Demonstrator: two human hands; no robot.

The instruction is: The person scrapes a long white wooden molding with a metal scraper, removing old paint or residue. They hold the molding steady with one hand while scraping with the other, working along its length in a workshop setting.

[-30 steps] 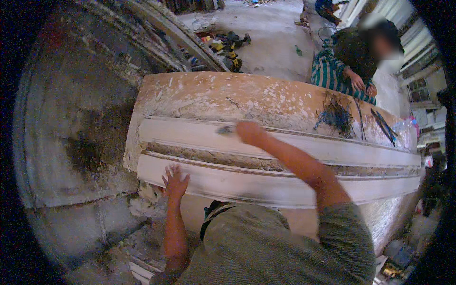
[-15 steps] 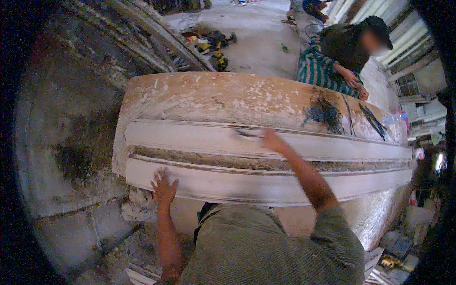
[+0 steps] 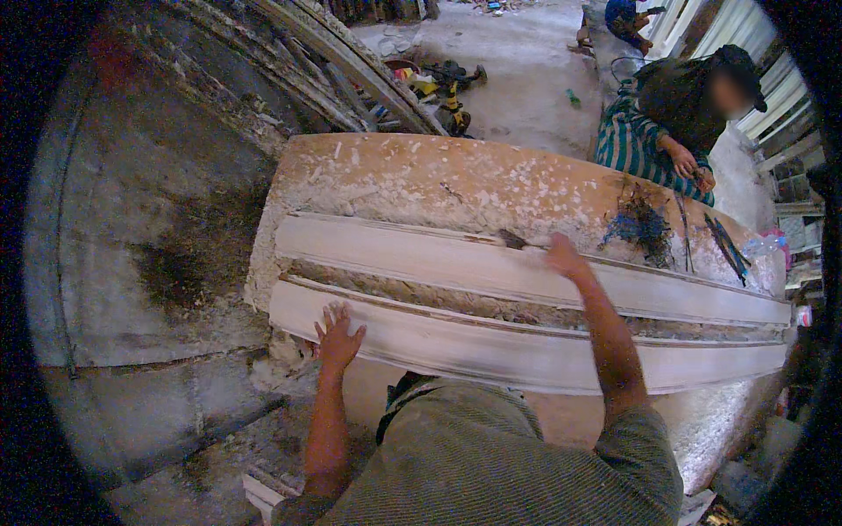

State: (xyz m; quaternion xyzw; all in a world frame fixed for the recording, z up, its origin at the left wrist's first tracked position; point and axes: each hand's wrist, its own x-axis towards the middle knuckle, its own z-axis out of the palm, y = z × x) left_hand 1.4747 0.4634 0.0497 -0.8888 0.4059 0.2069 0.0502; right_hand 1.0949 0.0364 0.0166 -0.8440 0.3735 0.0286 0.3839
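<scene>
Scraper (image 3: 513, 238) in right hand (image 3: 561, 256), apparently pointing left along moulding (image 3: 421, 254).

Seated co-worker (image 3: 675, 114) beyond; yellow tools (image 3: 438, 83) on concrete floor (image 3: 526, 79)

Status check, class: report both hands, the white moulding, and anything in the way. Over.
Left hand open, flat on the white moulding. Right hand shut on a small scraper at the upper band. Another person beyond the far edge, apart. Over.
</scene>
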